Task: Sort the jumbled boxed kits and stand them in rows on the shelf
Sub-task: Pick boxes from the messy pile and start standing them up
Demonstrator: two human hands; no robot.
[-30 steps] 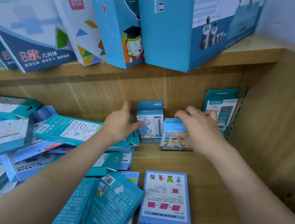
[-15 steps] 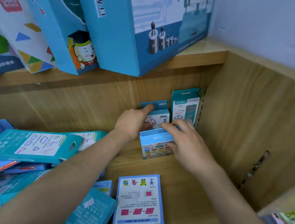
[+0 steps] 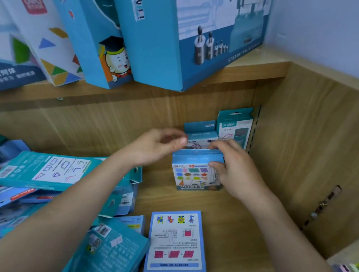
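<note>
Right grip (image 3: 235, 172) pinches the small blue shape-printed cardboard box (image 3: 192, 175); left grip (image 3: 156, 149) is blurred, unreadable. Set it upright, flush against the pale-blue carton (image 3: 204, 135) behind that grip.

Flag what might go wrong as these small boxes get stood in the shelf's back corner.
The shapes box, gripped by the right hand at its top right corner, has nothing bracing its front and may tip forward once released. The left forearm crosses the loose pile of teal boxes; pulling back might drag some off.
</note>
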